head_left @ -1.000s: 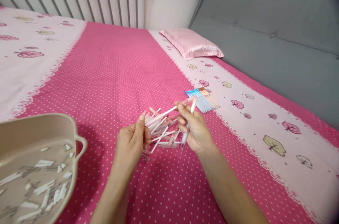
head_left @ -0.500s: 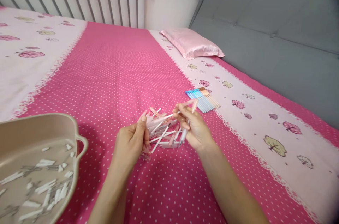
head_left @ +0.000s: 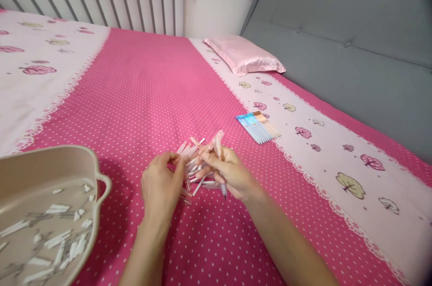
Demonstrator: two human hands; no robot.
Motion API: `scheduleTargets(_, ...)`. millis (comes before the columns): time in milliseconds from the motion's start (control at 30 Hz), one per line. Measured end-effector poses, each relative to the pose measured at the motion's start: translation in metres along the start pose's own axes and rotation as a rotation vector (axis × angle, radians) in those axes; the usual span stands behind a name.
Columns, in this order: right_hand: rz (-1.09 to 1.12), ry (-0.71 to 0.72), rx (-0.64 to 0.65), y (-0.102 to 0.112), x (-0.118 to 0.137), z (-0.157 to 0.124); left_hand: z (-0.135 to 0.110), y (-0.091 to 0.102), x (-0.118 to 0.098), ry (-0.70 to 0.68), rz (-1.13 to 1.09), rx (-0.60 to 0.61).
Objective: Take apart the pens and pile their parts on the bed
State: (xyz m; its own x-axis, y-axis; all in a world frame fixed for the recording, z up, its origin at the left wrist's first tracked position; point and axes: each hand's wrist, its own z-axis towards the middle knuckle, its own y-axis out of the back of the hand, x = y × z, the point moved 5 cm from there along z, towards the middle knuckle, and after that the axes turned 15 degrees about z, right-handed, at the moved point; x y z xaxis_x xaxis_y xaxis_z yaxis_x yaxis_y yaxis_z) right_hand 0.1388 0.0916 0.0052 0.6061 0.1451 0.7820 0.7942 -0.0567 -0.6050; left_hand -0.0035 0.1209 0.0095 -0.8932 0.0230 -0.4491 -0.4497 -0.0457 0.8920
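Observation:
My left hand [head_left: 161, 183] and my right hand [head_left: 227, 172] meet over a loose pile of pale pink pen parts [head_left: 194, 166] on the pink dotted bedsheet [head_left: 141, 97]. The right hand's fingers are closed round a pink pen [head_left: 218, 146] that points up and away, its tip sticking out below the palm. The left hand's fingertips pinch one end of a thin part in front of the pile; I cannot make out which part. A neat row of blue and orange capped pens [head_left: 258, 126] lies further off to the right.
A beige tray [head_left: 97, 173] with handles holds several white and grey small parts at the lower left. A pink satin pillow [head_left: 245, 55] lies at the far right. A grey upholstered headboard [head_left: 337, 43] runs along the right side. White panelled wall stands behind.
Both hands have drawn closer together and lower, toward the pile. The right hand moved left with its pen, and the long white refill stretched between the hands is no longer seen extended.

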Motion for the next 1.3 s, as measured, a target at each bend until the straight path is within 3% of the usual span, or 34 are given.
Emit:
scheduleTargets(67, -0.055, -0.030, 0.038, -0.002, -0.001, -0.002, 0.001, -0.002, -0.002, -0.012, 0.020, 0.024)
scheduleTargets(267, -0.340, 0.016, -0.138, 0.028, 0.009, 0.002, 0.001, 0.001, -0.002, -0.032, -0.018, 0.004)
scheduleTargets(467, -0.484, 0.013, -0.143, 0.040, 0.004, 0.004, 0.000, 0.003, -0.003, -0.052, -0.060, -0.023)
scheduleTargets(567, -0.349, 0.006, -0.168, 0.034, 0.010, 0.001, -0.002, 0.006, -0.006, -0.075, -0.102, -0.032)
scheduleTargets(667, -0.045, -0.017, -0.156, 0.024, 0.016, 0.000, -0.006, 0.007, -0.012, -0.102, -0.185, -0.013)
scheduleTargets(800, 0.451, 0.060, -0.092, 0.010, 0.020, 0.003, -0.015, 0.001, -0.029, -0.247, -0.333, 0.128)
scheduleTargets(933, 0.631, 0.192, -0.061, 0.003, 0.023, 0.002, -0.023, -0.007, -0.041, -0.387, -0.282, 0.240)
scheduleTargets(1000, 0.597, 0.232, -0.055, 0.000, 0.023, 0.000, -0.023, -0.008, -0.043, -0.422, -0.268, 0.234)
scheduleTargets(1100, 0.369, 0.282, -0.052, -0.001, 0.023, -0.004, -0.020, -0.005, -0.039, -0.405, -0.257, 0.151)
scheduleTargets(1200, 0.097, 0.311, -0.150, 0.004, 0.023, -0.006, -0.018, -0.002, -0.032, -0.354, -0.250, 0.102)
scheduleTargets(1300, 0.014, 0.247, -0.235, 0.010, 0.020, -0.007, -0.017, 0.000, -0.029, -0.306, -0.300, 0.084)
